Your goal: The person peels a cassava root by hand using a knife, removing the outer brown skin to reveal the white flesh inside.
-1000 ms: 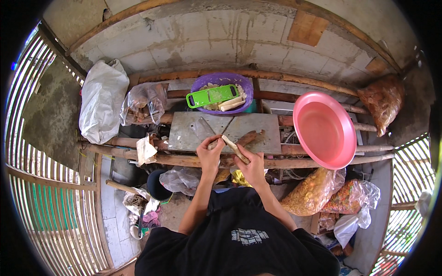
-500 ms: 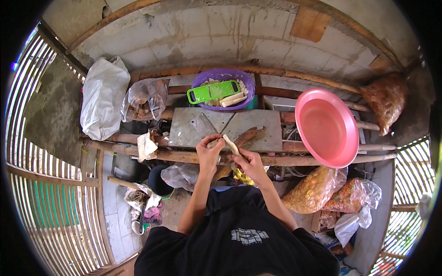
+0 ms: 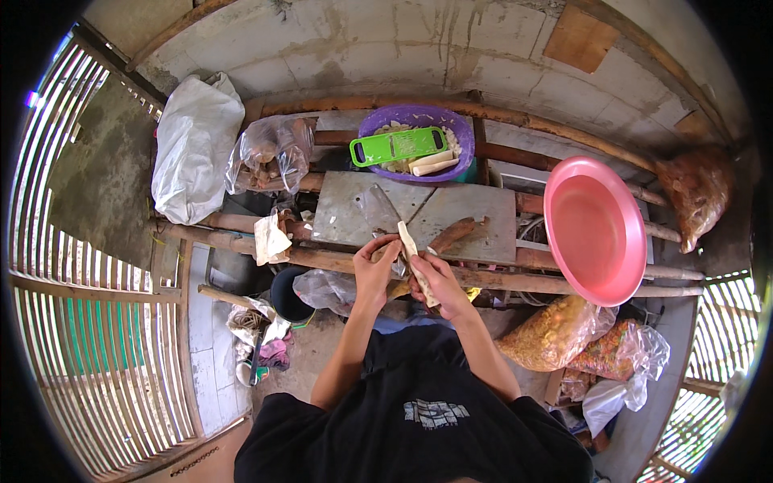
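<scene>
- Left hand point(image 3: 375, 264) is closed around the knife point(image 3: 378, 211), blade lying over the grey board point(image 3: 467, 211).
- Right hand point(image 3: 435, 278) grips a pale peeled root point(image 3: 409, 241), held upright between both hands, just in front of the board.
- An unpeeled brown root point(image 3: 452, 234) lies on the board.
- Purple basin point(image 3: 378, 121) with a green slicer point(image 3: 398, 146) sits behind; pink bowl point(image 3: 596, 229) off right.

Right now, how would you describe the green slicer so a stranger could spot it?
Find the big pink basin, then look left to the purple bowl by the wall. The green slicer lies flat across the bowl's top, the only bright green thing there.
</scene>
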`<state>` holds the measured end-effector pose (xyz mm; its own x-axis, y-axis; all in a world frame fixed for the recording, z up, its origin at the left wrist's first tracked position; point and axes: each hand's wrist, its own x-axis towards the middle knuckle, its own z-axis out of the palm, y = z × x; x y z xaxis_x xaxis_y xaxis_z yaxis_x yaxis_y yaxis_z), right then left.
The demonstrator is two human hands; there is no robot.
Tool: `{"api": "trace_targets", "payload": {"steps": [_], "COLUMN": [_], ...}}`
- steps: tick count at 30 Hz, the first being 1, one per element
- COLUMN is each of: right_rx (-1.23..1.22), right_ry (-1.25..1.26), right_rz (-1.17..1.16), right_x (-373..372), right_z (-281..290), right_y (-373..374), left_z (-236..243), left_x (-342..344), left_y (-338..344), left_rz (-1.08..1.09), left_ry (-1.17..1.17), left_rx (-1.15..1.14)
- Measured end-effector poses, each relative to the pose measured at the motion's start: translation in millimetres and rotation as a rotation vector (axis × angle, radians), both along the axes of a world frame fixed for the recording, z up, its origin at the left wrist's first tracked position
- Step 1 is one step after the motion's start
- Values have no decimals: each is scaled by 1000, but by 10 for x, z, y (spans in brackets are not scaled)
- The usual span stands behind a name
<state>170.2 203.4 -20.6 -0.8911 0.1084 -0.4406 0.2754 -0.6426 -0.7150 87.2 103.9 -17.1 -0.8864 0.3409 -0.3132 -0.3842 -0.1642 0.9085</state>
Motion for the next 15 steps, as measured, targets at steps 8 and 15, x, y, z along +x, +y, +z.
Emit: {"api": "trace_targets", "payload": {"steps": [8,15], "right_rx": [-148,-95], "right_ry": [-39,17], "right_rz": [-192,-221], "right_x": [-114,-132], "right_z": [3,10], "right_y": [5,95], "left_z": [37,-63], "left_x": [96,80], "left_y": [82,157], "left_rz": [-36,-116], "left_ry": [87,175], "left_rx": [-40,-87]}}
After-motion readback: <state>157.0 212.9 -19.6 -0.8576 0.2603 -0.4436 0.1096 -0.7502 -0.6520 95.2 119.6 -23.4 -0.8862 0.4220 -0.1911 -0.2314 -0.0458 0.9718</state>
